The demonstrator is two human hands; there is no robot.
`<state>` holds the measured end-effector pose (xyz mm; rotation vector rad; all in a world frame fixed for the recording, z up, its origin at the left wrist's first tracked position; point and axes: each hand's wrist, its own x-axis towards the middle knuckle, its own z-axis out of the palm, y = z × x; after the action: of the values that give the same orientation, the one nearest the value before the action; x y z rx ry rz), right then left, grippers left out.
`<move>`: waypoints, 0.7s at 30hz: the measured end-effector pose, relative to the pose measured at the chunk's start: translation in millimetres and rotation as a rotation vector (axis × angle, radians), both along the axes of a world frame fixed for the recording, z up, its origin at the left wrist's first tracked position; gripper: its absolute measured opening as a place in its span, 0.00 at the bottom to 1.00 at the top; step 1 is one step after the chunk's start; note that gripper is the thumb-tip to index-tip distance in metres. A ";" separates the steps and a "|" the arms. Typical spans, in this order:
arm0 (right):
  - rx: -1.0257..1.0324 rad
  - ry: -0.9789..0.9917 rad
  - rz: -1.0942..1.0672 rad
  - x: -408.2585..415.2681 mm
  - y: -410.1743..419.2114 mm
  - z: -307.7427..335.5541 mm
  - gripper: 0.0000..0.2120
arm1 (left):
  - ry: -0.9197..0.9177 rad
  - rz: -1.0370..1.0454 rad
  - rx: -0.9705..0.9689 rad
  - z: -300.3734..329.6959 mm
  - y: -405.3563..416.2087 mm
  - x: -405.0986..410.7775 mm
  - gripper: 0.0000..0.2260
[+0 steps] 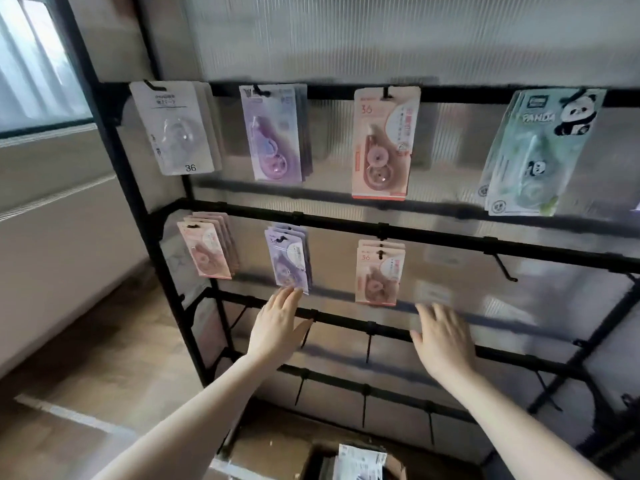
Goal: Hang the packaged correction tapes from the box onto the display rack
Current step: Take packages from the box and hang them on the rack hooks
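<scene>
Left hand (277,327) flat, fingertips touching the purple packs (289,259) on the rack (433,237), likely squaring them; right hand (441,336) spread, grip holding nothing; more correction tapes (360,462) waiting in the box (273,453) below.

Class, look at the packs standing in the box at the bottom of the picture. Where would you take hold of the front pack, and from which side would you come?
Pinch the front pack by its top edge, coming from above. The packs stand upright in the box, so only their tops stick out and the flat card edge suits a thumb-and-finger pinch. Both the left hand and right hand are empty now.
</scene>
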<state>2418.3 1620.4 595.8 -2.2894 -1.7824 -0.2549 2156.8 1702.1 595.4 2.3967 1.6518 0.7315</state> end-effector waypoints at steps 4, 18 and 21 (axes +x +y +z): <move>-0.049 0.037 -0.069 -18.0 7.0 -26.6 0.23 | 0.002 -0.046 -0.057 -27.3 19.5 -10.2 0.28; -0.179 0.086 -0.090 -22.9 24.8 -109.7 0.25 | 0.038 -0.080 -0.247 -107.9 21.8 8.4 0.27; -0.221 0.098 -0.069 -21.8 22.7 -139.0 0.25 | 0.097 -0.086 -0.274 -131.3 21.1 11.5 0.26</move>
<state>2396.5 1643.1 456.8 -2.4686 -1.7634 0.0454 2168.3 1723.2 464.1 2.3209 1.5555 0.3537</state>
